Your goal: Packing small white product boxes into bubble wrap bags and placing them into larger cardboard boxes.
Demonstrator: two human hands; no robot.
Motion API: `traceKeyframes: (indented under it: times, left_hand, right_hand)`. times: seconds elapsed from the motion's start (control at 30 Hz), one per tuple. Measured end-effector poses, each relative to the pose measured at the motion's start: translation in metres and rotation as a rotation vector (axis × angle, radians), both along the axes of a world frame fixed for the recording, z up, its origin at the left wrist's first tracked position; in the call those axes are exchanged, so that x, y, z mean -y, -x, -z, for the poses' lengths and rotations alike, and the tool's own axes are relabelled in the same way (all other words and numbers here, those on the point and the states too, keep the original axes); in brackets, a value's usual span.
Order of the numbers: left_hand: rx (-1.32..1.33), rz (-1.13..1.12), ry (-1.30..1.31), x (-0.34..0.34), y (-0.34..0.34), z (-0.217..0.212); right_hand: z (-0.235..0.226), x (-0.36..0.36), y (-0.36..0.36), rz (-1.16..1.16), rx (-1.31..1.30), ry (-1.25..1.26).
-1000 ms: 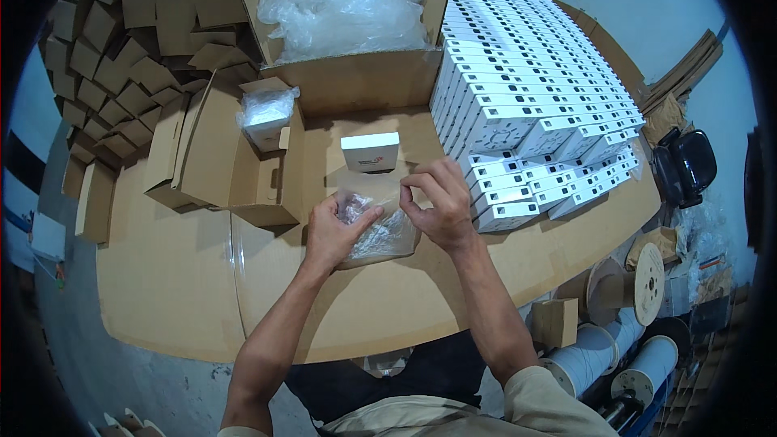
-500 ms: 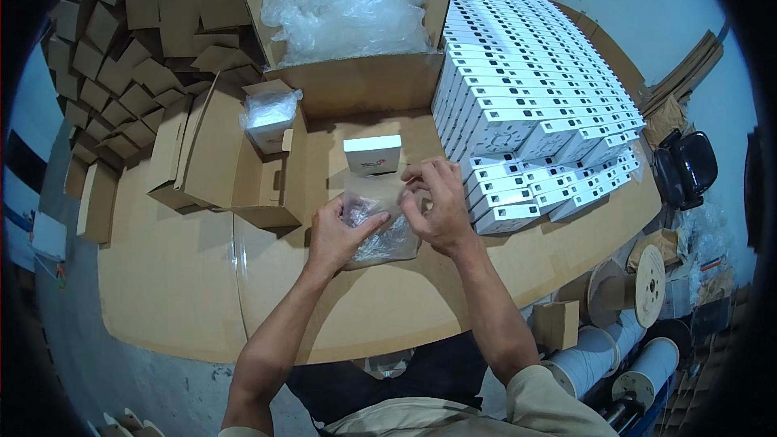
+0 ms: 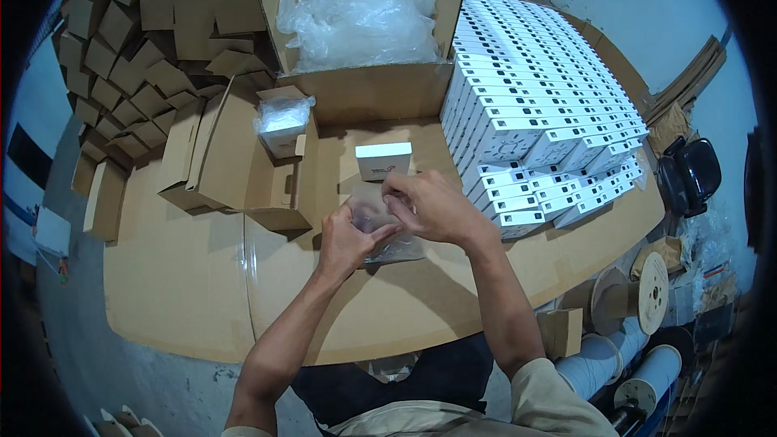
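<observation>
Bright, even overhead light, soft shadows, sharp centre, dark fisheye-bent rim.

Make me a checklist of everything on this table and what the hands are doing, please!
Surface: cardboard-covered table, brown, rounded front edge.
Job's things: clear plastic bag pinched between both hands; small white box standing just behind it.
Clutter: rows of white boxes at right; big carton of plastic wrap at the back; folded brown cartons at left, one holding a wrapped item.
Grippers: left hand and right hand both grip the bag.
Cables: nothing seen.
Surroundings: spools on the floor at right; flat cardboard pieces piled at left.
</observation>
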State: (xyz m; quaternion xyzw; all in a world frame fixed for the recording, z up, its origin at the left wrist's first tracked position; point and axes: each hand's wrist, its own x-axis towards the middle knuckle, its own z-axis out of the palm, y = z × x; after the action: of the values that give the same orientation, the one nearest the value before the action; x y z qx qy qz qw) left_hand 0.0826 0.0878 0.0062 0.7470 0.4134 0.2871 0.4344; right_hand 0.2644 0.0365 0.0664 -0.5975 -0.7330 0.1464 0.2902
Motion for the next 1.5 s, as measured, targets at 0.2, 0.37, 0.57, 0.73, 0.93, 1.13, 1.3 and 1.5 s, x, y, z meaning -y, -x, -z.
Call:
traceKeyframes:
  times: [0.2, 0.37, 0.57, 0.73, 0.93, 1.13, 1.3, 1.5]
  left_hand:
    - [0.148, 0.104, -0.07, 0.002, -0.005, -0.001]
    - [-0.013, 0.13, 0.028, 0.0, 0.001, -0.005]
    - [0.088, 0.176, 0.022, -0.004, -0.002, 0.009]
    - [0.075, 0.131, 0.037, -0.005, 0.002, 0.015]
    - [0.041, 0.12, 0.071, -0.005, 0.0, 0.013]
    - [0.074, 0.138, 0.117, -0.005, 0.0, 0.015]
    - [0.087, 0.104, 0.07, -0.01, 0.004, 0.017]
    - [0.101, 0.083, 0.111, -0.009, 0.003, 0.01]
  right_hand:
    - [0.009, -0.009, -0.009, -0.056, -0.312, 0.043]
    - [0.005, -0.008, -0.008, -0.095, -0.248, 0.057]
    - [0.026, -0.01, -0.006, -0.143, -0.596, -0.101]
    - [0.007, -0.002, -0.009, 0.028, -0.355, -0.07]
    - [0.015, 0.001, -0.014, 0.072, 0.064, -0.243]
    - [0.035, -0.009, -0.013, 0.174, -0.549, -0.308]
    - [0.048, -0.017, -0.02, 0.272, -0.807, -0.37]
    - [0.065, -0.029, -0.032, 0.212, -1.087, -0.244]
